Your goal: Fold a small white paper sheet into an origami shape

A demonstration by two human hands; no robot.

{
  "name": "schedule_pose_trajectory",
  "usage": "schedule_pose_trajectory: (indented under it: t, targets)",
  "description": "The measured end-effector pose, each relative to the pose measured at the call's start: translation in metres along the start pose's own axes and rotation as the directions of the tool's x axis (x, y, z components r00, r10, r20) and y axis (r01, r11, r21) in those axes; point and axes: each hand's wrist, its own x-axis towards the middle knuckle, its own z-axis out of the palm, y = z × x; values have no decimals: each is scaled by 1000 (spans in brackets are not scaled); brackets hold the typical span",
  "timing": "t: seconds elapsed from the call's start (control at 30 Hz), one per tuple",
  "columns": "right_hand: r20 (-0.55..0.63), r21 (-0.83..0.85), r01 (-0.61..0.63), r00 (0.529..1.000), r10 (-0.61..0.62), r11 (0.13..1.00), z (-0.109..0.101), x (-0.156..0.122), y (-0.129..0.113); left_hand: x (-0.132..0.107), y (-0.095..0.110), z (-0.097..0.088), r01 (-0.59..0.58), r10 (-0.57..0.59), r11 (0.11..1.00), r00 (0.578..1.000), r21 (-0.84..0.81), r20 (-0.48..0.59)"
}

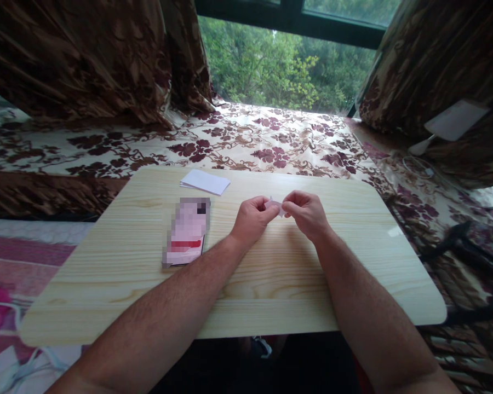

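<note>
My left hand (252,219) and my right hand (306,213) meet just above the middle of a pale wooden table (271,284). Both are closed in a pinch on a small folded piece of white paper (274,204) held between them. The fingers hide most of the paper. A small stack of white paper sheets (205,181) lies flat at the table's far edge, to the left of my hands. A phone (186,232) with a blurred screen lies face up on the table to the left of my left hand.
Floral cloth (250,137) covers the surface behind the table, with brown curtains (78,60) at both sides of a window. A white charger and cable (421,158) lie at the right. A dark chair base (468,246) stands to the right of the table.
</note>
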Motion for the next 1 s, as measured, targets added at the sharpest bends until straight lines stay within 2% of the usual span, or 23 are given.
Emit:
schedule_pose_trajectory:
  t: [0.17, 0.3, 0.53, 0.73, 1.0]
  targets:
    - [1, -33, 56, 998, -56, 998, 0, 0, 1, 0, -1, -1, 15, -15, 1000, 1000, -7, 13]
    - [24, -39, 50, 999, -49, 998, 0, 0, 0, 1, -2, -1, 29, -28, 999, 999, -29, 35]
    - [-163, 158, -29, 985, 55, 987, 9, 1, 0, 3, -4, 2, 21, -12, 979, 999, -204, 48]
    - [-98, 158, -60, 992, 76, 986, 13, -2, 1, 6, -8, 2, 4, -28, 963, 996, -269, -83]
    - [-40, 138, -85, 995, 92, 987, 11, -2, 2, 5, -10, 1, 3, -30, 968, 994, -251, -101]
